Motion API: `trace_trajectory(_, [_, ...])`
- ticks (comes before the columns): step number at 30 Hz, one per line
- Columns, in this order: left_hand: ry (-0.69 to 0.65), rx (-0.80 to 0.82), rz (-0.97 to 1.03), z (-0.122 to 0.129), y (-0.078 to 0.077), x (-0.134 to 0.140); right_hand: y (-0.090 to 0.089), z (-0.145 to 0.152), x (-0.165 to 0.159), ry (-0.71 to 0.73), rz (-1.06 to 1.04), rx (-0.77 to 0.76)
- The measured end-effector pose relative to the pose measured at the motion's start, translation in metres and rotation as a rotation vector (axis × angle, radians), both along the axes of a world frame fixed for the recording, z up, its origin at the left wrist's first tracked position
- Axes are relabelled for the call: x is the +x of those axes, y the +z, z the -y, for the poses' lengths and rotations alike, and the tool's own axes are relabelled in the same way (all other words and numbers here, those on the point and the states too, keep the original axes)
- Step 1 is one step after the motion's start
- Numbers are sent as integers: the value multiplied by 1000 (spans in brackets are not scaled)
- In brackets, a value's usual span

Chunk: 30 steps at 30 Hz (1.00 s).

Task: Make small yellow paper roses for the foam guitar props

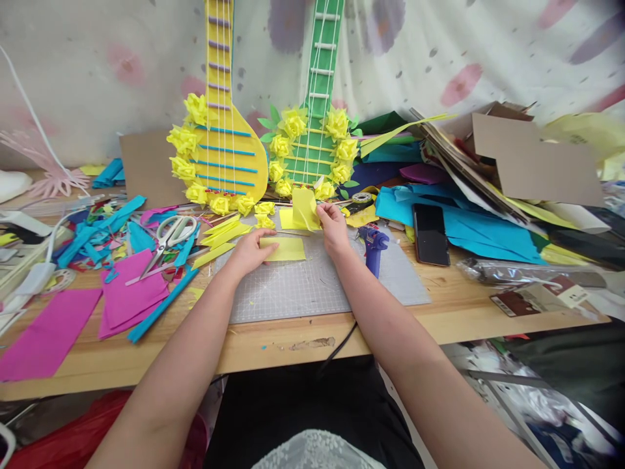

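My right hand (334,227) pinches a curled piece of yellow crepe paper (305,208), held up over the cutting mat (312,280). My left hand (252,251) rests at the left end of a flat yellow paper rectangle (289,249), its thumb and forefinger apart and the other fingers partly hidden. Behind the rectangle, a thin stick lies across the mat, and more yellow paper shows under the raised piece. Small yellow paper flowers (264,210) sit just beyond my left hand. A blue glue gun (375,247) stands to the right of my right hand.
A yellow paper instrument (234,156) and a green one (312,146), both edged with yellow flowers, lean at the back. Scissors (168,240), pink sheets (134,286) and scraps crowd the left. On the right are a phone (430,234), blue paper (469,221) and cardboard (537,159).
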<state>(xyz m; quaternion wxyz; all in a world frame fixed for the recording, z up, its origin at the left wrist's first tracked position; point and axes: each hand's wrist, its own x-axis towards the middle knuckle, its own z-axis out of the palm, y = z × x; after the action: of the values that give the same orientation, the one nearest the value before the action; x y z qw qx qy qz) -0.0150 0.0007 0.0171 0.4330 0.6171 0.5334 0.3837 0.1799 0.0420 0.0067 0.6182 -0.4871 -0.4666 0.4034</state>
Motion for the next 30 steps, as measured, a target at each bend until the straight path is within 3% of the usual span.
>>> trace_trajectory(4, [142,463,-321,3,8,1,2,3,0,183,-265,-120])
trace_trajectory(7, [192,645,-414,1,12,5,5,8,-4,296,-408,-170])
trace_trajectory(14, [22,520,-326,-11,6,22,5,11,-6,412,-346,-119])
trace_trajectory(16, [37,460,-271,-15,3,24,5,11,-4,441,-281,-102])
trace_trajectory(19, [97,363,-71,-23,2,25,7,12,-2,461,-262,-89])
trace_trajectory(23, [35,225,188,-30,12,24,14,15,-1,502,-247,-37])
trace_trajectory(26, [-4,167,168,-29,21,24,18,18,-3,518,-112,21])
trace_trajectory(30, [-3,237,39,-26,24,27,20,16,-6,499,13,53])
